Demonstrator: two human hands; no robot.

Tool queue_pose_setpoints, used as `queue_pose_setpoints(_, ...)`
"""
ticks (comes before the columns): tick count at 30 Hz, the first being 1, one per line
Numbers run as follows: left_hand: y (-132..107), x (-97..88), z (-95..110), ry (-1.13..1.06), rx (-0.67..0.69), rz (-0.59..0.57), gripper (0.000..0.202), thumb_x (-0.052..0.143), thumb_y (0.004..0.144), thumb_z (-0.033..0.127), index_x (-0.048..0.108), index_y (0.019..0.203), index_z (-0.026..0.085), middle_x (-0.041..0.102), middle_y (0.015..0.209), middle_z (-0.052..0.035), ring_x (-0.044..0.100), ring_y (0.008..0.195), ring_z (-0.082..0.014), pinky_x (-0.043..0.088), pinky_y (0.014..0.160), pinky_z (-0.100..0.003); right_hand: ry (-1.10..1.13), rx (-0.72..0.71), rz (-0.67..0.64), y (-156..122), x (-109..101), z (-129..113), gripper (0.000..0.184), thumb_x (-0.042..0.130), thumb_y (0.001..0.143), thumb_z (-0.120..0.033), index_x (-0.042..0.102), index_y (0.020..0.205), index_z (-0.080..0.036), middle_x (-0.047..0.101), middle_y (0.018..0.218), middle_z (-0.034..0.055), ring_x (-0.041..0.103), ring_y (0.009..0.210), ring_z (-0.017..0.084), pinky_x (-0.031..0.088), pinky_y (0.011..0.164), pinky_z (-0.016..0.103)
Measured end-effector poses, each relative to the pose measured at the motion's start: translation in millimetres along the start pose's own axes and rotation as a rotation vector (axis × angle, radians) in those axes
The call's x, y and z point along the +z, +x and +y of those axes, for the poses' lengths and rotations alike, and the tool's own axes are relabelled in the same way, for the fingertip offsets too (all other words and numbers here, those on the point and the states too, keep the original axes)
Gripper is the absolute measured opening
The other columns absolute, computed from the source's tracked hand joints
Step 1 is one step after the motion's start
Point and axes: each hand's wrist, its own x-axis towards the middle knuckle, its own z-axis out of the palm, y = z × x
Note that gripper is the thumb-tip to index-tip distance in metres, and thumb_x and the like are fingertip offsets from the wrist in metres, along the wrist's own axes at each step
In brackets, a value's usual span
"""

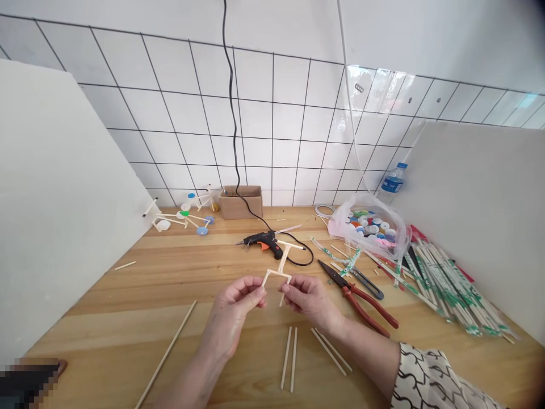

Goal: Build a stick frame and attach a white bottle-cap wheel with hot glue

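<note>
While our left hand (232,312) and right hand (309,301) close in narrow pinches on a pale wooden stick frame (276,271), we hold it in the lower middle of the view, above a honey-coloured wooden counter (106,301). The frame has a long upright stick and crossbars, and each hand grips one side of its lower crossbar.

Moving left to right, a tall white partition board (55,199) stands along the left edge. Beside it, at upper left, lie finished stick assemblies with blue and green bottle caps (183,216). A short loose wooden stick (125,265) rests on the counter nearby, and a long thin wooden stick (166,355) lies at lower left.

Behind our hands sit an open brown cardboard box (240,203) and a black-and-orange hot glue gun (261,241) with a black cord (232,102). Two pairs of short wooden sticks (287,358) lie below our hands, just apart from them.

Right of our right hand are red-handled pliers (361,301). Beyond them, at upper right, are a clear plastic bag of coloured bottle caps (366,224) and a blue-labelled water bottle (394,182). A large bundle of paper-sleeved wooden chopsticks (447,284) spreads across the right side, and a black-and-white patterned sleeve (430,380) covers our right forearm.
</note>
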Motion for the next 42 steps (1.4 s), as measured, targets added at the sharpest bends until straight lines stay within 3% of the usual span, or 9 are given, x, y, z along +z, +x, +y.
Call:
queue_pose_setpoints(8, -0.9, 1.6, -3.9, 0.256, 0.041, -0.038, 0.023, 0.070, 0.060, 0.035, 0.067, 0.074, 0.017, 0.065, 0.069, -0.0009, 0.057, 0.067, -0.0157, 0.046, 0.070, -0.027, -0.113, -0.068, 0.046, 1.3, -9.0, -1.6, 0.038, 0.059, 0.072, -0.052, 0.050, 0.058, -0.018, 0.048, 0.051, -0.0044, 0.040, 0.046, 0.008, 0.034, 0.048, 0.021)
queue_pose_setpoints(14, -1.5, 2.9, -3.6, 0.365, 0.067, -0.043, 0.018, 0.066, 0.065, 0.035, 0.066, 0.070, 0.018, 0.063, 0.068, 0.0000, 0.055, 0.065, -0.0154, 0.043, 0.065, -0.025, -0.201, -0.096, 0.062, 0.8, -10.8, 0.1, 0.035, 0.056, 0.075, -0.047, 0.048, 0.056, -0.018, 0.045, 0.051, -0.0043, 0.039, 0.048, 0.009, 0.032, 0.049, 0.022)
queue_pose_setpoints(35, 0.1, 1.1, -3.7, 0.383, 0.049, -0.147, 0.020, 0.063, 0.070, 0.035, 0.066, 0.074, 0.016, 0.057, 0.063, 0.0015, 0.047, 0.060, -0.0124, 0.037, 0.058, -0.021, -0.248, -0.085, 0.037, -1.4, -12.2, 2.8, 0.039, 0.054, 0.076, -0.052, 0.048, 0.059, -0.018, 0.045, 0.052, -0.0041, 0.038, 0.048, 0.009, 0.031, 0.048, 0.021)
queue_pose_setpoints(42, 1.2, -1.2, -5.4, 0.350, 0.057, -0.148, 0.023, 0.062, 0.072, 0.036, 0.065, 0.080, 0.015, 0.055, 0.062, 0.0019, 0.048, 0.061, -0.0121, 0.041, 0.061, -0.022, -0.189, -0.032, 0.024, -2.2, -13.6, 3.1, 0.040, 0.056, 0.074, -0.055, 0.050, 0.061, -0.017, 0.046, 0.051, -0.0042, 0.037, 0.047, 0.008, 0.030, 0.047, 0.021)
